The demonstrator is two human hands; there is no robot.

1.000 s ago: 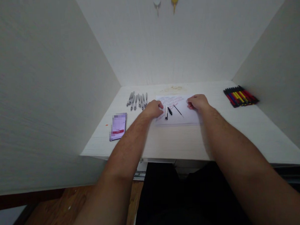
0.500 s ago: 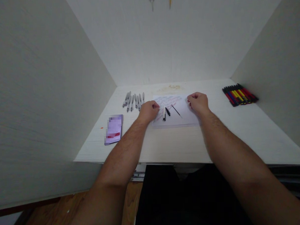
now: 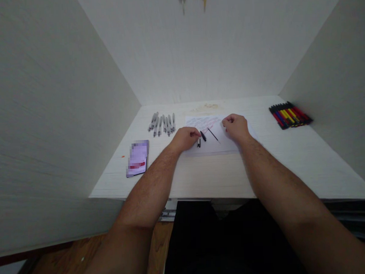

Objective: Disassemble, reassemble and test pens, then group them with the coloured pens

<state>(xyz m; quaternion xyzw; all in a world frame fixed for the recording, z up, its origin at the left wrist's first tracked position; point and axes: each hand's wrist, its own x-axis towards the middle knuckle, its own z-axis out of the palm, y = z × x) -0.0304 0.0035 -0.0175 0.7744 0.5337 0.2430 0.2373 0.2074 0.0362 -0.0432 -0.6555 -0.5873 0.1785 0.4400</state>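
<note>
White paper [image 3: 212, 147] with scribbled lines lies on the white desk. My left hand [image 3: 186, 138] is over its left part, fingertips at a white and black pen part [image 3: 198, 143] that they partly cover; the fingers are curled together, and whether they grip it is not clear. Just right of them lie a short black pen piece [image 3: 203, 136] and a thin dark refill [image 3: 213, 135]. My right hand [image 3: 235, 126] rests at the paper's right part with thumb and fingers pinched; what they hold, if anything, is too small to make out.
Several clear pens [image 3: 162, 124] lie at the back left of the desk [image 3: 213, 176]. A phone [image 3: 137, 158] is at the left. Several coloured pens [image 3: 290, 115] lie in a row at the right. Walls enclose the back and both sides.
My left hand has moved right, over the upper part of the white and black pen piece. My right hand has moved slightly left, closer to the thin refill.
</note>
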